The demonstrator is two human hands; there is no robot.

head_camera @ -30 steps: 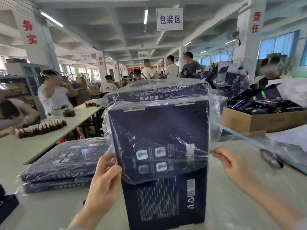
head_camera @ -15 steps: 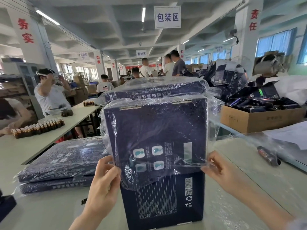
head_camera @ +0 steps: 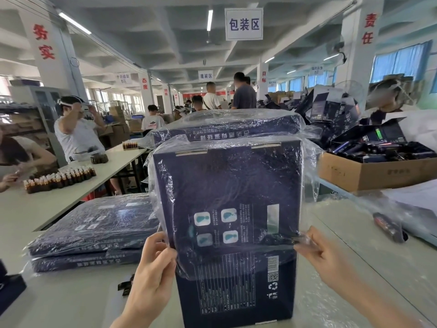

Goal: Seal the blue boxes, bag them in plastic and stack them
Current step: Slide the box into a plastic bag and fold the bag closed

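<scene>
View: head camera, looking forward and down over the work table (head_camera: pixel 59 299).
Box: a dark blue box (head_camera: pixel 227 209) stood upright on the table, directly in front of the person, its printed face toward the camera.
Bag: a clear plastic bag (head_camera: pixel 309 166) covered the top and upper part of the box; the lower part was bare.
Left hand: the left hand (head_camera: pixel 151 275) pinched the bag's open edge at the box's left side.
Right hand: the right hand (head_camera: pixel 324 254) pinched the same edge at the box's right side.
Handling, box: judged stiff card, light enough to shift with one hand; best held by its two side faces.
Handling, bag: judged thin, slippery and clinging; best gripped at the mouth, one hand at each side.
Finished goods: a stack of bagged boxes (head_camera: pixel 94 235) lay flat just to the left.
Change: compared with a second earlier, the bag's edge sat a little lower on the box, and the right hand had come in against the box's right edge.
</scene>
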